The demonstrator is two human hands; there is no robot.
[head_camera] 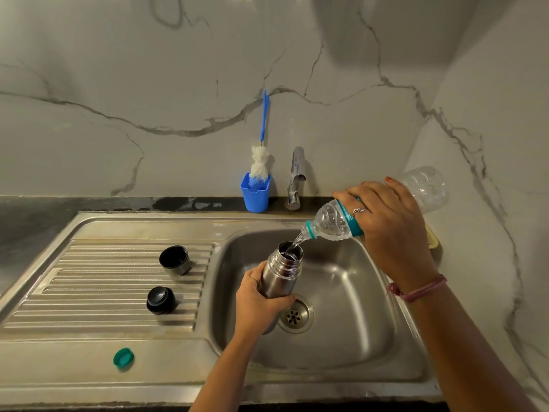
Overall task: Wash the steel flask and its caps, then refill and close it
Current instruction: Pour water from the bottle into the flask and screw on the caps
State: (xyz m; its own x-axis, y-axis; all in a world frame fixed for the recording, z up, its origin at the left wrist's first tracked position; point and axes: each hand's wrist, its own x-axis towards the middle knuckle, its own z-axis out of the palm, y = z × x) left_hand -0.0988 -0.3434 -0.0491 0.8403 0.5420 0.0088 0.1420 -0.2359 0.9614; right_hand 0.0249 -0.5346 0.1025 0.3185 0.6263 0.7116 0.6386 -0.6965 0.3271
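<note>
My left hand [258, 298] grips the steel flask [282, 270] around its body, holding it upright and open over the sink basin [350, 307]. My right hand [386, 221] holds a clear plastic water bottle [332, 221] tilted down to the left, and water streams from its mouth into the flask's neck. On the ribbed drainboard [89, 281] to the left stand the steel outer cap [175, 260], open side up, and the black inner stopper [161, 300]. The bottle's green cap [123, 357] lies on the sink's front ledge.
A blue cup [255, 193] with a blue-handled bottle brush [261, 156] stands against the marble wall behind the sink. The chrome tap [296, 176] is just right of it. The drain [294, 316] sits below the flask. A yellowish object [432, 236] lies beside my right hand.
</note>
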